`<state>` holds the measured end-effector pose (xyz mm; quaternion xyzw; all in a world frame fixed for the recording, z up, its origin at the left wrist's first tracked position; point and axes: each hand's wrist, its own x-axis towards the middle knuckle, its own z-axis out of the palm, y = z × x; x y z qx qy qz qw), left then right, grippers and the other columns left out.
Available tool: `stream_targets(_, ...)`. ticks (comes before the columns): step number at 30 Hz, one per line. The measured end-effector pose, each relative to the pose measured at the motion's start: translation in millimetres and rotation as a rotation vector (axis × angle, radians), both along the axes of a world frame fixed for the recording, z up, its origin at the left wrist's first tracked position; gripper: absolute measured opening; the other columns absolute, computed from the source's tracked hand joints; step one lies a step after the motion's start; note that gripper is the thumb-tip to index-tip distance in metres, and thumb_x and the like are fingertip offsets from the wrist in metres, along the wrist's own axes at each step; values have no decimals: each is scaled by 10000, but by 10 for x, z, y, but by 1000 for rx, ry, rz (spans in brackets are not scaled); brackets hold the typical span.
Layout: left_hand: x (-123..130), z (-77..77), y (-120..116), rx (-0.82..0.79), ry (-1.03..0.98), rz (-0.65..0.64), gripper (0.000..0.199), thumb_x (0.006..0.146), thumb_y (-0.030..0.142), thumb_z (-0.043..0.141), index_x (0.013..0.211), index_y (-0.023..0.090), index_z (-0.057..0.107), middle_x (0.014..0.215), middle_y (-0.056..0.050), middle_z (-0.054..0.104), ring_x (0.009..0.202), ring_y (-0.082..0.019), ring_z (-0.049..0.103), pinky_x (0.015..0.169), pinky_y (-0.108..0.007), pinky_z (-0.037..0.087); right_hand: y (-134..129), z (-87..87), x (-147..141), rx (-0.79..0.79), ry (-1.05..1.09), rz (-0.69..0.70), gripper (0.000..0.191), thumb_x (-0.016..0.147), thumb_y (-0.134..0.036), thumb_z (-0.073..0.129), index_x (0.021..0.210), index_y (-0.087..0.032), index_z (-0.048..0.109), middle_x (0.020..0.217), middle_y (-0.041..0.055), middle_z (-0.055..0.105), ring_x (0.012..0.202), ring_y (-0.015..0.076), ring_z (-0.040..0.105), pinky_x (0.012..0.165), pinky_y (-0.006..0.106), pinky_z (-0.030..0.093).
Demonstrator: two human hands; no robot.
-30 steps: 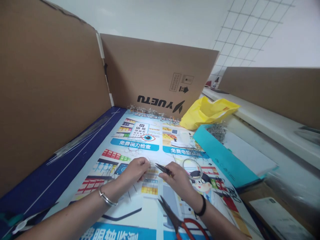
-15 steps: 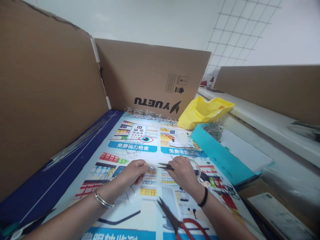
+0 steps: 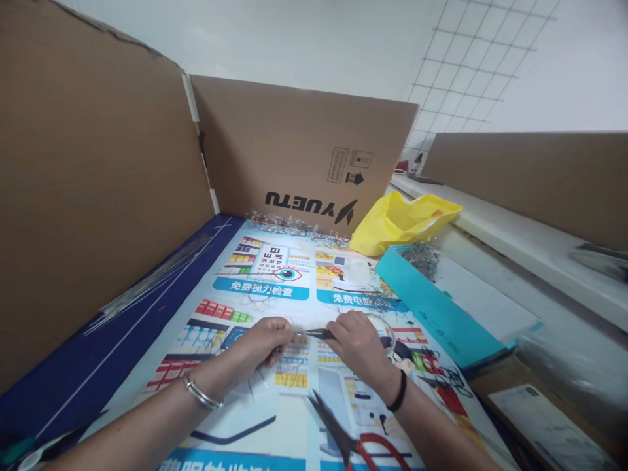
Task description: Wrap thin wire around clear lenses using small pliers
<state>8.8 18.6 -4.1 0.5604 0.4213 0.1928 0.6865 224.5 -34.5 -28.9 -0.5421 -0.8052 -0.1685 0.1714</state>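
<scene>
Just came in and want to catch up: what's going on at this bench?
A person is doing fine work over a printed poster. The left hand pinches a small clear, wiry piece, too small to identify, while the right hand holds small dark pliers with the tip at that piece. Red-handled scissors lie near the right wrist. Behind sit a teal tray and a yellow bag.

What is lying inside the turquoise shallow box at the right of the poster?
Inside the turquoise shallow box a pile of thin silvery wire pieces lies at the far end, beside a white sheet. Whatever lies beneath the sheet is hidden.
</scene>
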Motion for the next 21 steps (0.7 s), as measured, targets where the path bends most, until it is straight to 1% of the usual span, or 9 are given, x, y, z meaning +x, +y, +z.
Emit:
stream_targets(4, 17, 32, -23, 28, 7, 3, 216, 719, 343, 517, 604, 184, 429, 421, 86, 404, 330, -38, 306, 362, -190, 177, -13, 17, -12, -84, 9, -13, 205, 836, -363, 565, 737, -185, 582, 702, 27, 571, 718, 169, 500, 682, 291, 298)
stream_targets(7, 38, 24, -25, 77, 61, 31, 237, 729, 358, 512, 595, 186, 418, 413, 91, 394, 328, -37, 303, 357, -182, 193, -14, 63, -30, -219, 53, -49, 230, 827, -388, 572, 718, -187, 598, 691, 23, 597, 700, 159, 530, 651, 267, 303)
stream_targets(10, 47, -32, 7, 122, 101, 35, 218, 736, 344, 490, 599, 191, 418, 419, 90, 408, 325, -41, 318, 352, -175, 211, -13, 106, -46, -359, 125, -79, 225, 818, -393, 575, 714, -196, 606, 700, 12, 615, 700, 147, 553, 616, 240, 304)
stream_targets(14, 29, -122, 61, 202, 104, 6, 171, 745, 313, 468, 625, 193, 441, 411, 94, 408, 329, -48, 325, 357, -172, 233, -6, 137, -54, -484, 261, -87, 234, 826, -387, 549, 696, -200, 601, 704, -1, 616, 683, 128, 557, 575, 216, 294)
stream_targets(18, 11, -125, 78, 277, 127, -21, 143, 741, 293, 478, 647, 186, 472, 402, 95, 403, 336, -50, 333, 372, -171, 251, 3, 158, -59, -560, 365, -78, 284, 826, -394, 535, 631, -191, 572, 650, -9, 586, 639, 117, 536, 546, 209, 280)
stream_targets(21, 8, -75, 74, 227, 101, -34, 119, 737, 296, 489, 731, 180, 516, 409, 97, 405, 345, -56, 341, 381, -172, 260, 7, 172, -67, -578, 399, -71, 303, 820, -398, 535, 605, -186, 554, 628, -10, 567, 619, 115, 521, 542, 207, 279)
